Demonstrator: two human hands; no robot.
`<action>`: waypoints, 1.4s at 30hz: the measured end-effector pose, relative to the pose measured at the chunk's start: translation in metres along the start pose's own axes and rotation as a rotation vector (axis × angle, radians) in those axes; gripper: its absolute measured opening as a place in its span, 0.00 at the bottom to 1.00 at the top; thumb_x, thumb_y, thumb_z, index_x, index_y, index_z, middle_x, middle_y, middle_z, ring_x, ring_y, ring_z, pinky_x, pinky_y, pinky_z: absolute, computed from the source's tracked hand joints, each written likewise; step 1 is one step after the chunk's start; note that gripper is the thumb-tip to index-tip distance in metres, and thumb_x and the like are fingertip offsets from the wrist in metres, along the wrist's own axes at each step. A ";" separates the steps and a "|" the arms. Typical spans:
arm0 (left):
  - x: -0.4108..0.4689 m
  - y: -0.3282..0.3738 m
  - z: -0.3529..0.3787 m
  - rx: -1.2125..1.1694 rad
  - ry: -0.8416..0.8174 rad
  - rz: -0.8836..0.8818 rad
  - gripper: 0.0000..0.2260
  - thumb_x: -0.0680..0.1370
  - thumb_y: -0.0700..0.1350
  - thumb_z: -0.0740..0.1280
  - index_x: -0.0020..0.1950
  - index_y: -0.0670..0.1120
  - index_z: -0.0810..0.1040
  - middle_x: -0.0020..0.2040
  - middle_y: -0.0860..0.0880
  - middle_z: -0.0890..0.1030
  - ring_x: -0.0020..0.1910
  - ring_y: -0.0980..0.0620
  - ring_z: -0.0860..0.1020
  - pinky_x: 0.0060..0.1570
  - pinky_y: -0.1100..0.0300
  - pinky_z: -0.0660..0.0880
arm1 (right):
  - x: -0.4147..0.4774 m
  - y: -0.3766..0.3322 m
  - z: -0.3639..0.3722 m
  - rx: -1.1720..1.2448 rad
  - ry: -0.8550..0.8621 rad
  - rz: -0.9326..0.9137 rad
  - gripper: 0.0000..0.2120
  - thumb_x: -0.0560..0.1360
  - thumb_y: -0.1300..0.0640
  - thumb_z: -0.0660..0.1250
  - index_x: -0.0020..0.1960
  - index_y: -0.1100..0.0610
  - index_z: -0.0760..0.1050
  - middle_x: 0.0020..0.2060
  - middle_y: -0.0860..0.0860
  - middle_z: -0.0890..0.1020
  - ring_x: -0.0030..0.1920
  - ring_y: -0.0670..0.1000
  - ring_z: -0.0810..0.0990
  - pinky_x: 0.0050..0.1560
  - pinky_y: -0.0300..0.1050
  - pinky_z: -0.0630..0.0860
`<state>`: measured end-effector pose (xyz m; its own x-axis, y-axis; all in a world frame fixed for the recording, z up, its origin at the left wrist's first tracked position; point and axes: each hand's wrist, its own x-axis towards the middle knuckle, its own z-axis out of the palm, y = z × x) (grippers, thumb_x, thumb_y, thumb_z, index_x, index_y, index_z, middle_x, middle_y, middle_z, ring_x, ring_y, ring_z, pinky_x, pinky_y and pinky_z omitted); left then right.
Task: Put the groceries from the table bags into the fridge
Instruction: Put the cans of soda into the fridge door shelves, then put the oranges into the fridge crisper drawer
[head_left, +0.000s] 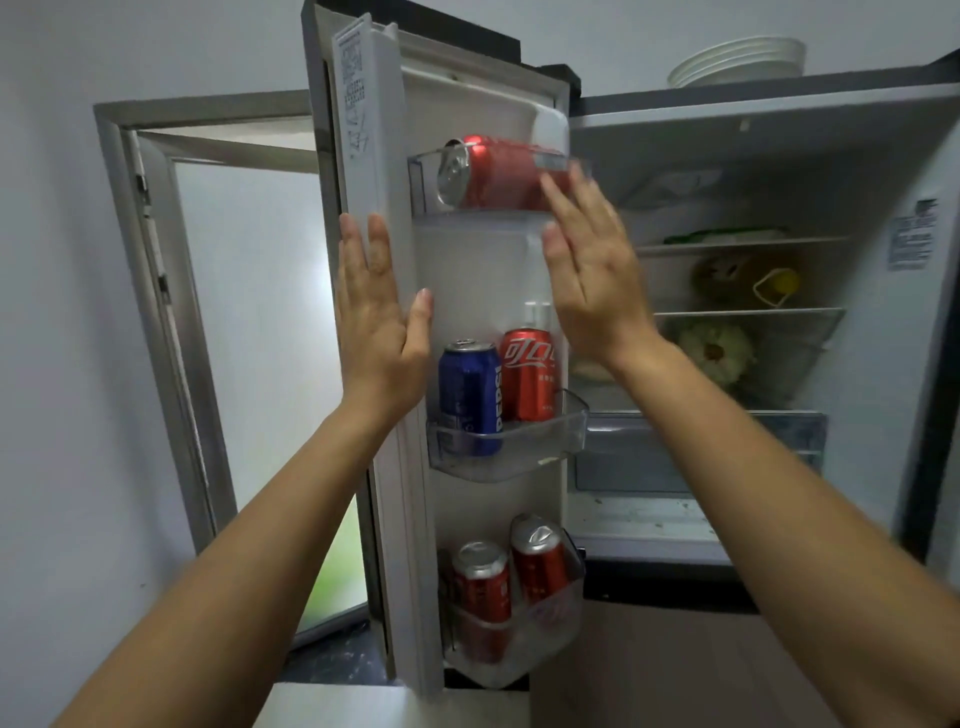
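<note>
Right hand (592, 280) flat, fingertips over lying red can (488, 174).

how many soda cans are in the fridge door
5. Top bin: a sideways red can. Middle bin: a blue can and an upright red can. Bottom bin: two red cans. Others may be hidden behind.

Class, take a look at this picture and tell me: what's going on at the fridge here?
A person stands at the open fridge door, both hands empty. The left hand lies flat on the door's edge; the right hand is open beside the top shelf, where a red can lies on its side. The middle shelf holds a blue can and a second red can, upright.
</note>
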<state>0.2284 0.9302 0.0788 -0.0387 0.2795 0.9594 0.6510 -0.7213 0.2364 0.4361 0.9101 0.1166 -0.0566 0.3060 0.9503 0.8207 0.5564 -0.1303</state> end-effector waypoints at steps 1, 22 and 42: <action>-0.003 0.001 0.000 -0.006 0.002 -0.001 0.30 0.83 0.48 0.57 0.81 0.45 0.47 0.81 0.42 0.46 0.81 0.47 0.45 0.77 0.42 0.47 | -0.021 0.007 0.002 0.007 -0.002 0.049 0.24 0.85 0.46 0.49 0.80 0.50 0.60 0.80 0.52 0.59 0.80 0.52 0.55 0.79 0.51 0.53; -0.176 -0.021 -0.167 0.756 -0.559 -0.176 0.27 0.83 0.57 0.50 0.81 0.50 0.51 0.82 0.47 0.48 0.80 0.45 0.46 0.76 0.40 0.51 | -0.188 -0.074 0.081 -0.026 -0.061 0.356 0.36 0.82 0.37 0.50 0.82 0.55 0.47 0.80 0.64 0.48 0.80 0.65 0.45 0.78 0.64 0.41; -0.426 -0.042 -0.753 1.318 -0.568 -0.879 0.32 0.80 0.62 0.38 0.81 0.47 0.46 0.81 0.44 0.42 0.80 0.45 0.41 0.77 0.42 0.47 | -0.389 -0.625 0.219 0.444 -0.690 -0.229 0.37 0.80 0.40 0.58 0.82 0.50 0.45 0.81 0.60 0.44 0.81 0.61 0.46 0.78 0.61 0.49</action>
<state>-0.3537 0.3642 -0.2242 -0.6417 0.6698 0.3735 0.7393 0.6698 0.0691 -0.1793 0.6128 -0.2333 -0.6463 0.4706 0.6007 0.4554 0.8695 -0.1912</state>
